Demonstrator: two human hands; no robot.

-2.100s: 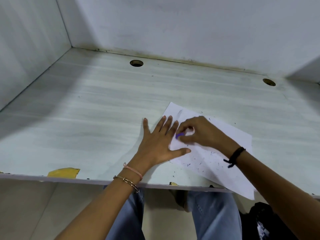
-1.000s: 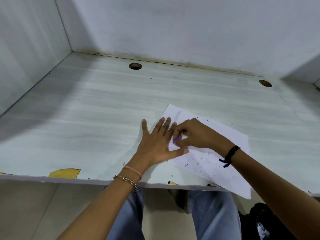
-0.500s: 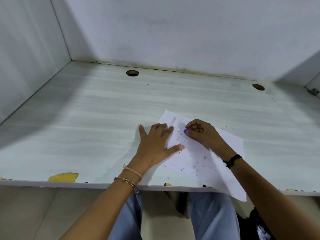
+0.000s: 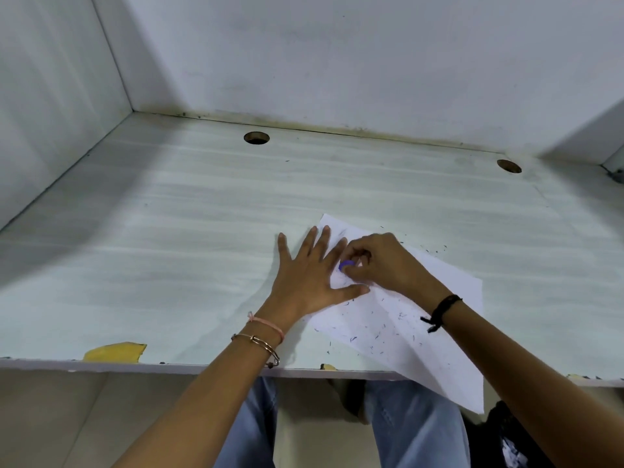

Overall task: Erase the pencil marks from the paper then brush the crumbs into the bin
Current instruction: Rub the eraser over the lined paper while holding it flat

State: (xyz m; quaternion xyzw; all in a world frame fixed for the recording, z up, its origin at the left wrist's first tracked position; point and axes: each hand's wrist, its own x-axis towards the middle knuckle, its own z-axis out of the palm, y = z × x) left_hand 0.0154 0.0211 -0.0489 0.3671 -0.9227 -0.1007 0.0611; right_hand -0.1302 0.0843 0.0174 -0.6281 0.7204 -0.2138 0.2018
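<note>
Head view: right hand (image 4: 385, 261) pinches a purple eraser (image 4: 346, 264) down on the paper (image 4: 422, 319). Left hand (image 4: 309, 275) lies flat, fingers spread, pressing the sheet's left edge. Dark eraser crumbs (image 4: 378, 329) are scattered over the sheet, whose near corner overhangs the pale desk (image 4: 169, 248) edge. Bin not visible.

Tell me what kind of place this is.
Probably a partitioned study or office desk cubicle: a pale wood-grain desk top walled in by white panels at the back and sides, with two round cable holes near its rear edge. A white sheet of paper lies on it.
</note>
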